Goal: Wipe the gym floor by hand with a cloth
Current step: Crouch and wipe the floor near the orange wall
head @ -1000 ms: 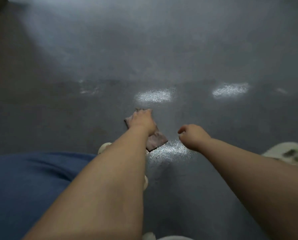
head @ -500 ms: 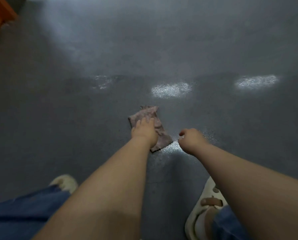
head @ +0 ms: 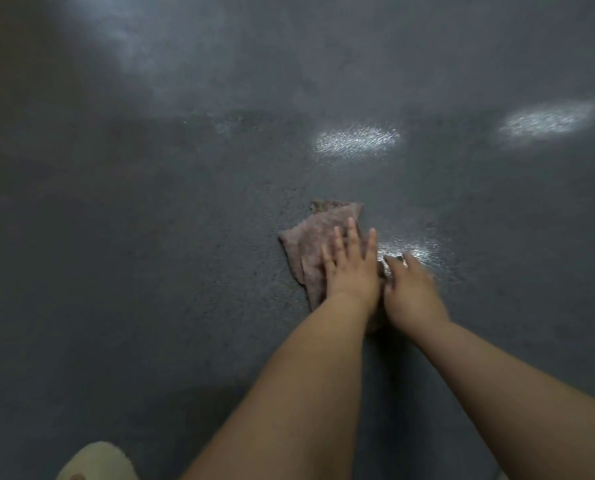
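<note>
Pinkish cloth (head: 318, 242) lies flat on the floor (head: 150, 271), long axis running ahead-left, under my left hand (head: 351, 271) pressing with straight fingers, my right hand (head: 410, 289) open just beside.

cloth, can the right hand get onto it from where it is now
Probably yes: the right hand lies beside the left hand, at the cloth edge. Only the left hand covers part; the far end is bare.

A: What is the person wearing?
B: Both arms are bare all the way up. No sleeves show.
A: Any rings or a watch on the left hand (head: 351, 268) or the right hand (head: 412, 292)?
B: I can't see any.
A: And the feet?
B: One puffy cream shoe (head: 97, 462), low in the corner.
</note>
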A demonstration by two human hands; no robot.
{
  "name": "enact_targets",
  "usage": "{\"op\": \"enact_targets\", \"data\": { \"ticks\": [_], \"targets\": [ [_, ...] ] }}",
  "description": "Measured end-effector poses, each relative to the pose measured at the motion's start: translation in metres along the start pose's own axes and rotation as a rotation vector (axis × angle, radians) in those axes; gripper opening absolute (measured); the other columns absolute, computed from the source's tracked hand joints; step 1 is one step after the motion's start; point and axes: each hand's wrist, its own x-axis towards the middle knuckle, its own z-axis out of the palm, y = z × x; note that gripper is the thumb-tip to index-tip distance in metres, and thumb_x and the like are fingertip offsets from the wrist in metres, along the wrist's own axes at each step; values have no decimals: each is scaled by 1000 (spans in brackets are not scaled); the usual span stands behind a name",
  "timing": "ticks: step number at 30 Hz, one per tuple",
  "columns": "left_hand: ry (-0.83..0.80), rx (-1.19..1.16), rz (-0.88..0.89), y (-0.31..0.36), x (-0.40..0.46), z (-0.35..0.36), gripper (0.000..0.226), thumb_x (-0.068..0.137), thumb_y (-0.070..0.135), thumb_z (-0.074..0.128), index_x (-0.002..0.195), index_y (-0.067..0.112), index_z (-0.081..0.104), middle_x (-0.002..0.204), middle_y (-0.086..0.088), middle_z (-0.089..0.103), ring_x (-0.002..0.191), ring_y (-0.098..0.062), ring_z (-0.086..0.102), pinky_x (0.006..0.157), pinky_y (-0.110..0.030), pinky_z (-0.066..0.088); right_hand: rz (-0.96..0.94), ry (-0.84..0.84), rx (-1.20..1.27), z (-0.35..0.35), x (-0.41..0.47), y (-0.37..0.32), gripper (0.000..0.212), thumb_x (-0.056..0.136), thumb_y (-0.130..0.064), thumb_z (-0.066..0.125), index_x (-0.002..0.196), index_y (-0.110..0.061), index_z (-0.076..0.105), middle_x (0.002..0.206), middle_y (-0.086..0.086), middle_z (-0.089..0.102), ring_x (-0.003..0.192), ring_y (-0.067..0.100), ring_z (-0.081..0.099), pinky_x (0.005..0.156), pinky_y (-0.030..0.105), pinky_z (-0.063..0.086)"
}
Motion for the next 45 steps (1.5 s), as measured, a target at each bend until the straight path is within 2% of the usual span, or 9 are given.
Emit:
{"op": "enact_targets", "data": {
  "ticks": [5, 8, 17, 23, 26, 29, 33, 39, 45],
  "targets": [
    [21, 94, 54, -48, 24, 10, 81, 93, 62, 30, 150, 27, -14, 153, -3, -32, 140, -26, -31, 104, -68, -13, 28, 177, -114, 34, 16, -8, 45, 93, -27, 38, 134, -12, 49, 147, 19, 36, 124, 41, 38, 105, 41, 28],
    [81, 136, 82, -91, 30, -4, 79, 92, 66, 27, 151, 30, -10, 155, -1, -28, 141, -26, -29, 103, -69, -12, 110, 266, -155, 46, 15, -26, 45, 92, -25, 52, 134, -9, 50, 148, 23, 33, 123, 46, 36, 105, 47, 29],
    [272, -67, -432, -263, -3, -22, 77, 91, 65, 22, 151, 28, -8, 158, 0, -18, 145, -27, -17, 108, -69, -3, 133, 161, -196, 68, 1, -78, 56, 98, -39, 36, 150, -25, 21, 159, 10, 5, 141, 37, 11, 115, 50, 10],
    [323, -77, -535, -265, -45, 4, 74, 93, 60, 24, 153, 20, 8, 160, -3, -9, 146, -25, -10, 109, -65, 0, 78, 104, -161, 72, -7, -91, 57, 98, -42, 33, 151, -28, 16, 160, 7, 2, 144, 32, 6, 116, 46, 9],
    [495, -287, -541, -263, -45, -6, 62, 98, 45, 34, 152, 20, 16, 160, -5, 2, 147, -21, -1, 113, -59, 2, 47, 146, -126, 70, -10, -94, 52, 96, -33, 45, 145, -19, 35, 156, 12, 20, 139, 36, 22, 113, 45, 19],
    [656, -331, -533, -273, -35, -34, 59, 98, 24, 43, 151, 15, 17, 159, -6, 10, 146, -22, 7, 115, -47, 7, -101, 181, -42, 66, -4, -112, 31, 91, -18, 54, 119, -7, 61, 131, 16, 53, 116, 37, 46, 98, 40, 37],
    [436, -401, -644, -303, -18, -64, 75, 92, 29, 59, 149, 5, 17, 151, -18, 28, 138, -34, 27, 112, -40, 21, -147, -88, 24, 70, 8, -156, 24, 94, -22, 49, 110, -12, 64, 113, 11, 62, 107, 28, 56, 86, 32, 43],
    [214, -559, -474, -316, -34, -73, 26, 91, 26, 62, 109, 8, 65, 114, -10, 65, 106, -24, 59, 82, -25, 44, 146, -178, 342, 107, 13, -209, 21, 87, -31, 64, 75, -14, 60, 96, 15, 69, 94, 30, 63, 70, 26, 40],
    [421, -694, -516, -325, -46, -94, 33, 89, 23, 64, 65, 21, 42, 68, 3, 46, 81, -19, 48, 66, -25, 34, 233, -70, 610, 102, 8, -210, 30, 88, -18, 59, 61, -20, 45, 71, 3, 55, 77, 20, 53, 71, 28, 40]
  ]
}}
